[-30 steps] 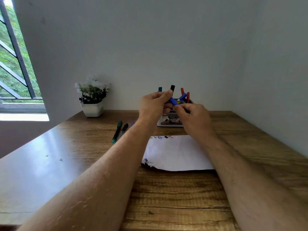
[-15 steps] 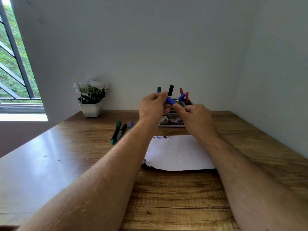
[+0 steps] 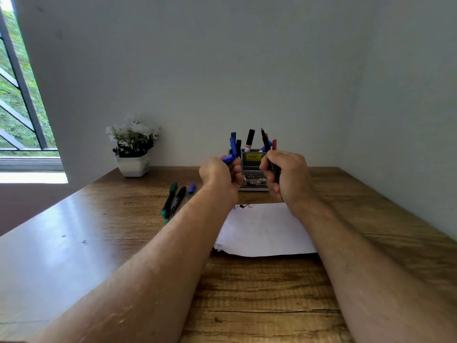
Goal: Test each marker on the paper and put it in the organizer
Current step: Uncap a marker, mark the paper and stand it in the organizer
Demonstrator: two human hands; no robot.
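Two bare hands are raised side by side above a wooden desk [image 3: 74, 243]. The left hand [image 3: 220, 175] is curled into a fist around a blue cap [image 3: 229, 158], whose end pokes out above the thumb. The right hand [image 3: 284, 175] is closed around the dark barrel of an uncapped marker [image 3: 266, 144], held upright with its bare tip pointing up. The two hands are a little apart, with a gap between them.

Through that gap, just beyond the knuckles, stands a grey organizer [image 3: 252, 162] with a yellow label, already holding several markers [image 3: 249, 139] in blue, black, green and red. Directly beneath and toward the person from the hands lies a white sheet of paper [image 3: 264, 231], with a few small coloured scribbles on the edge nearest the hands. To the left of the left hand, three more markers [image 3: 176, 198] lie together on the desk: green, black and blue. Further left sits a small white pot of white flowers [image 3: 133, 149], near a window.

The step in hand appears to be testing this marker. The tip's colour is too small to make out. To do it well, the right hand should turn the tip downward, draw a short stroke on bare paper beside the earlier marks, then recap firmly before dropping it in.
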